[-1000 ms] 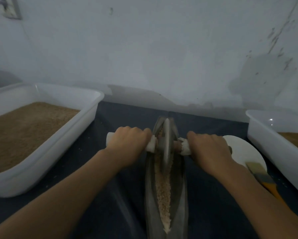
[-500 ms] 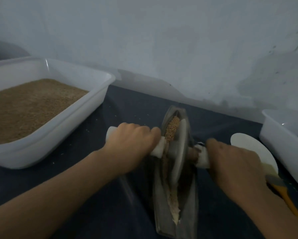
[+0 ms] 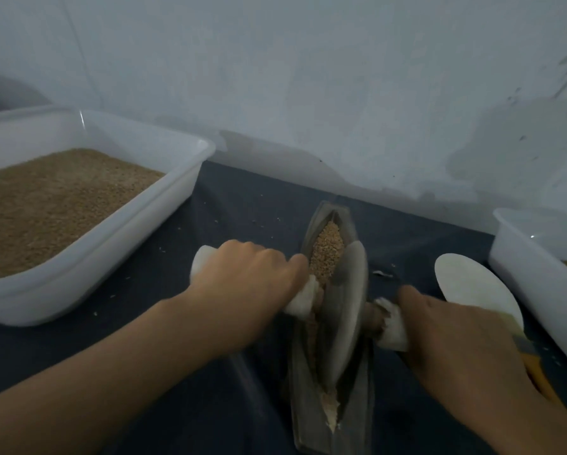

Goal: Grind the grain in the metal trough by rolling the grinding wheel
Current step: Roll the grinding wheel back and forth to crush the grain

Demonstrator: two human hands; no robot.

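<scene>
Both hands, left hand [image 3: 249, 290] and right hand [image 3: 453, 343], clench the cloth-wrapped handle [image 3: 300, 300] ends!
Big grain-filled tub [image 3: 144, 224] at nine o'clock; metal trough [image 3: 357, 431] dead centre, grinding wheel [image 3: 344, 310] standing in it, whole grain [image 3: 328, 254] piled at twelve.

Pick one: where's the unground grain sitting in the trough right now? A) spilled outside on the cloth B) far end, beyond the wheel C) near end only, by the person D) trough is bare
B: whole brown grain is heaped at the far end of the metal trough, beyond the grinding wheel; the near end holds only paler ground material.
</scene>
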